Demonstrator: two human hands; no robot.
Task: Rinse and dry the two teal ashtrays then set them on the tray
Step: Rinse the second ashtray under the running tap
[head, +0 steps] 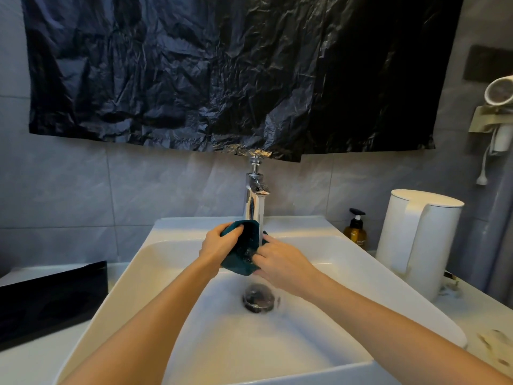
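Under tap (256, 195) stream, over sink (155, 245): ashtray (244, 252) tilted between both grips; left grip (219, 243) curled round its left edge, right grip (280, 262) holding right side.

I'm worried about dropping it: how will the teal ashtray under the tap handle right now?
Probably slippery: tap water runs over the teal ashtray, gripped by left hand and right hand. Likely stiff: no sag though held tilted. Possibly breakable if dropped into the hard white sink.
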